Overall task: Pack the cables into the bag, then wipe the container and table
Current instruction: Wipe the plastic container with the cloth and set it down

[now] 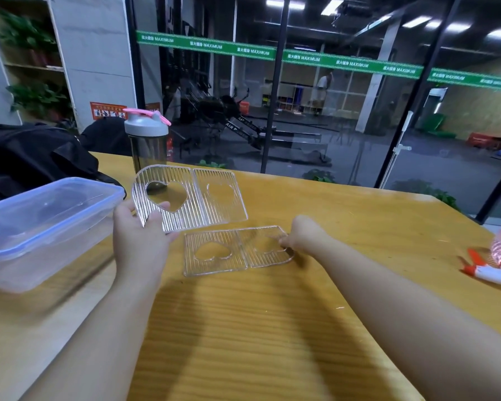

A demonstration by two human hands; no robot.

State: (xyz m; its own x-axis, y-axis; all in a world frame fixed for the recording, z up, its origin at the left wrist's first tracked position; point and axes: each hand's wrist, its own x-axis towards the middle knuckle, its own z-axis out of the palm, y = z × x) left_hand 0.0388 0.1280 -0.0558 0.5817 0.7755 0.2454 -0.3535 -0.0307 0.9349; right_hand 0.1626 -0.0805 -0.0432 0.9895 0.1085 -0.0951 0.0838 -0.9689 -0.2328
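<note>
My left hand point(141, 230) grips the near corner of a clear ribbed panel with heart cut-outs point(211, 198), lifted and tilted above the wooden table point(272, 328). A second clear ribbed panel point(223, 254) lies flat on the table in front of me. My right hand point(304, 233) pinches that panel's right edge. A clear plastic container with a blue-rimmed lid point(41, 224) stands at the left. Behind it lies a black bag point(32, 157). No cables are in view.
A shaker bottle with a grey lid and pink strap point(146, 140) stands at the table's far edge. A spray bottle with a red and white trigger point(498, 261) lies at the right edge. A glass wall runs behind the table.
</note>
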